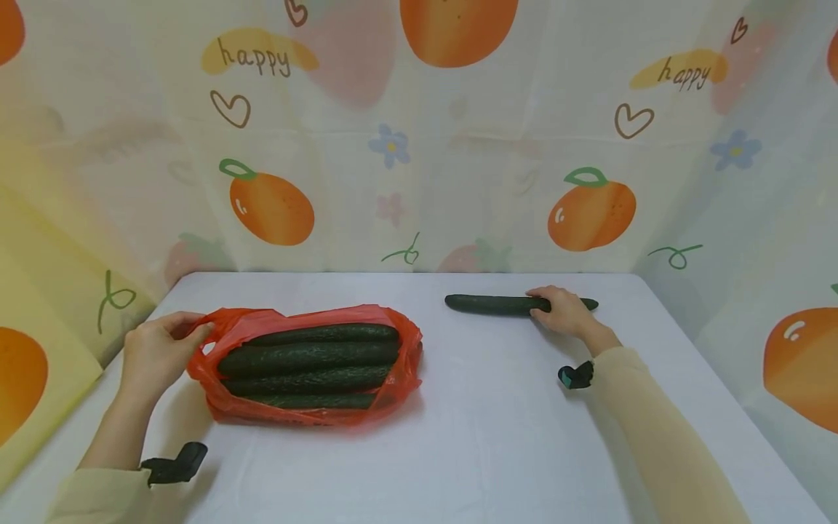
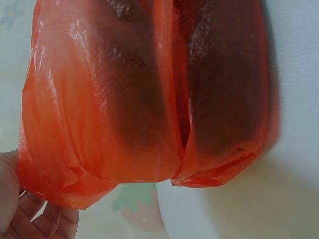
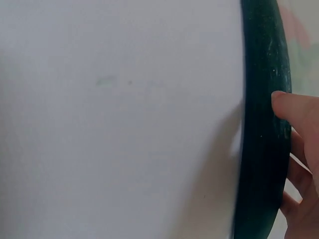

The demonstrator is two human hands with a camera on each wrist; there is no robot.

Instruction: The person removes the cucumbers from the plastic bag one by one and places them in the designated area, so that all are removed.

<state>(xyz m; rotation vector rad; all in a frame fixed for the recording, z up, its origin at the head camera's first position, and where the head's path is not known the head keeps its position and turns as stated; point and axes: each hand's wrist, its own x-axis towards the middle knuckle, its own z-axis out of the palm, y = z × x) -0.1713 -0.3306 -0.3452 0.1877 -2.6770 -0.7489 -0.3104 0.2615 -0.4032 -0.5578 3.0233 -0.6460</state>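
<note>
A red plastic bag lies on the left of the table, its mouth spread wide over several dark green cucumbers side by side. My left hand pinches the bag's left edge between thumb and fingers; the left wrist view shows the thin plastic caught in them. Toward the back right, one long cucumber lies crosswise. My right hand grips it right of its middle. In the right wrist view the thumb lies on the near side of that cucumber, with the other fingers behind it.
A white cloth covers the table. Behind it hangs a fruit-patterned curtain, which also runs along both sides. Black wrist mounts stick out from both sleeves.
</note>
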